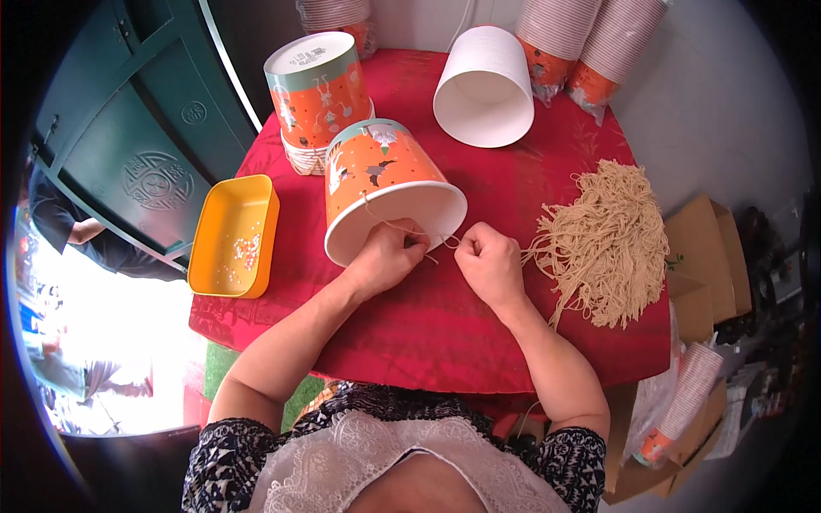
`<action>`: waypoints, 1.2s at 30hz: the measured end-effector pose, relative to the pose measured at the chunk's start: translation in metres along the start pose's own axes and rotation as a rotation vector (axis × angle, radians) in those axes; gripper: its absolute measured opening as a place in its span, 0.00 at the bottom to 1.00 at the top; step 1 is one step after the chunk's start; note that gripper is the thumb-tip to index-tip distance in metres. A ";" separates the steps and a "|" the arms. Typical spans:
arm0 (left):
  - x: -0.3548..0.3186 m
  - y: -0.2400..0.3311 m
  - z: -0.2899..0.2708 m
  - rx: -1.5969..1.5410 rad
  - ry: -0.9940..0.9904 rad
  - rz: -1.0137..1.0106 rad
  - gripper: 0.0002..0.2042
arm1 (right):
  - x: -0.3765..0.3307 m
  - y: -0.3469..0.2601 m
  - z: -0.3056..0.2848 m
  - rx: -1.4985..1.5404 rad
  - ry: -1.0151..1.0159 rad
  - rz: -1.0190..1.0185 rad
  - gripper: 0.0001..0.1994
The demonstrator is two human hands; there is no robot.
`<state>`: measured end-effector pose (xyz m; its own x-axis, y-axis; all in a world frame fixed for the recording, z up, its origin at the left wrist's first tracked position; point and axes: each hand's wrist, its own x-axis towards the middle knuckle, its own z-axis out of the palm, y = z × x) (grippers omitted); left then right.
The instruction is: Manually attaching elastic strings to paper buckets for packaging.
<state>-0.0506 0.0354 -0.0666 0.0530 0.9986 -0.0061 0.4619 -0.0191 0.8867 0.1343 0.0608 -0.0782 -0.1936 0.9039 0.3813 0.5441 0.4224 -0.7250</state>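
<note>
An orange paper bucket (385, 162) with grey and white printed figures lies tilted on the table, its white rim and opening facing me. A thin tan cord (444, 239) comes from its side near the rim and runs across the opening between my hands. My left hand (389, 255), in front of the opening, is closed in a pinch on the cord. Just right of the rim, my right hand (492, 263) is closed too, with the cord at its fingertips. How the cord is looped or knotted is too small to make out.
On the red-covered table (410, 333) are a yellow tray (196, 244) with small pale beads, stacked orange buckets (315, 94), a white bucket (484, 85) on its side, and a heap of tan cords (607, 248). Wrapped bucket stacks (556, 43) stand behind; cardboard boxes (705, 256) sit at right.
</note>
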 end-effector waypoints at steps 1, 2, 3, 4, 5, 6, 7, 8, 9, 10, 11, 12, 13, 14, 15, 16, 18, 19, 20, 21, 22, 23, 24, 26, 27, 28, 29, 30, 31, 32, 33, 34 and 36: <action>0.000 0.000 0.000 0.006 -0.001 -0.008 0.06 | 0.000 0.005 0.001 0.011 0.032 -0.035 0.03; 0.000 0.000 0.001 0.006 -0.003 -0.009 0.06 | 0.001 0.004 0.000 0.011 0.032 -0.034 0.03; 0.000 -0.001 0.001 -0.006 0.000 -0.013 0.06 | 0.001 0.001 -0.003 0.021 0.015 0.002 0.03; 0.000 -0.001 0.001 -0.019 0.003 -0.017 0.06 | 0.002 -0.001 -0.003 0.031 -0.002 0.037 0.02; 0.000 -0.002 0.001 -0.019 0.003 -0.018 0.06 | 0.003 0.000 -0.002 0.031 -0.004 0.037 0.02; 0.001 -0.002 0.001 0.008 0.019 0.023 0.06 | 0.003 0.002 0.000 0.083 0.033 -0.021 0.02; 0.001 -0.002 0.001 0.035 0.034 0.065 0.06 | 0.003 0.003 0.001 0.135 0.071 -0.080 0.02; 0.001 -0.002 0.001 0.034 0.033 0.064 0.06 | 0.003 0.003 0.000 0.134 0.070 -0.079 0.02; 0.002 -0.003 0.001 0.037 0.026 0.065 0.06 | 0.003 0.004 0.000 0.168 0.062 -0.079 0.02; 0.002 -0.003 0.001 0.040 0.019 0.066 0.05 | 0.004 0.005 -0.001 0.202 0.053 -0.079 0.02; 0.002 -0.003 0.001 0.040 0.020 0.066 0.05 | 0.003 0.004 -0.002 0.202 0.053 -0.079 0.02; 0.002 -0.003 0.001 0.035 0.012 0.052 0.05 | 0.003 0.002 -0.004 0.254 0.017 -0.052 0.02; 0.002 -0.003 0.000 0.030 0.004 0.038 0.05 | 0.002 0.000 -0.006 0.306 -0.019 -0.025 0.02; 0.001 -0.003 0.000 0.030 0.004 0.038 0.05 | 0.002 -0.001 -0.007 0.306 -0.020 -0.025 0.02; 0.001 -0.003 0.000 -0.002 -0.023 0.030 0.05 | 0.002 -0.003 -0.009 0.362 -0.058 -0.037 0.02; 0.000 -0.004 0.000 -0.033 -0.050 0.022 0.06 | 0.001 -0.004 -0.009 0.418 -0.096 -0.048 0.03; 0.000 -0.004 0.000 -0.032 -0.049 0.018 0.06 | 0.001 -0.004 -0.011 0.471 -0.138 -0.059 0.03; 0.000 -0.004 0.001 -0.030 -0.048 0.015 0.06 | 0.000 -0.004 -0.011 0.523 -0.181 -0.071 0.03; 0.000 -0.004 0.000 -0.030 -0.048 0.015 0.06 | 0.000 -0.004 -0.010 0.524 -0.181 -0.070 0.03; 0.001 -0.002 0.000 -0.003 -0.027 0.026 0.06 | -0.001 -0.002 -0.007 0.618 -0.197 -0.035 0.04; 0.001 -0.001 0.000 0.025 -0.007 0.037 0.06 | -0.001 -0.002 -0.006 0.713 -0.212 0.000 0.04; 0.001 -0.002 0.001 0.025 -0.008 0.037 0.06 | -0.001 -0.002 -0.007 0.713 -0.211 0.001 0.04; 0.001 -0.004 0.001 0.023 -0.005 0.041 0.06 | 0.000 -0.004 -0.009 0.788 -0.239 0.023 0.04; 0.001 -0.004 0.000 0.022 -0.003 0.045 0.06 | 0.001 -0.007 -0.010 0.863 -0.267 0.045 0.06; 0.001 -0.002 0.000 0.034 -0.008 0.035 0.06 | 0.001 -0.008 -0.011 0.919 -0.273 0.090 0.06; 0.001 -0.002 0.000 0.046 -0.013 0.025 0.06 | 0.001 -0.008 -0.011 0.974 -0.279 0.136 0.06; 0.001 -0.001 0.000 0.046 -0.013 0.025 0.06 | 0.001 -0.008 -0.012 0.974 -0.279 0.137 0.06; 0.001 -0.001 0.000 0.039 -0.012 0.023 0.06 | 0.001 -0.007 -0.013 0.988 -0.291 0.183 0.06; 0.001 -0.001 0.000 0.031 -0.010 0.022 0.06 | 0.001 -0.006 -0.013 1.001 -0.304 0.229 0.06; 0.001 -0.001 0.000 0.031 -0.010 0.022 0.06 | 0.001 -0.007 -0.013 1.001 -0.304 0.228 0.06; 0.001 -0.002 0.001 0.052 0.001 0.030 0.06 | 0.001 -0.008 -0.014 1.007 -0.305 0.238 0.06; 0.001 -0.003 0.001 0.072 0.012 0.039 0.06 | 0.001 -0.008 -0.014 1.013 -0.306 0.247 0.05; 0.000 -0.002 0.001 0.036 -0.008 0.028 0.06 | 0.001 -0.008 -0.013 0.989 -0.305 0.234 0.04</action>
<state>-0.0507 0.0357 -0.0689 0.0734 0.9972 0.0145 0.4918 -0.0489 0.8694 0.1404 0.0577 -0.0644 -0.4412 0.8905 0.1111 -0.2855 -0.0219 -0.9581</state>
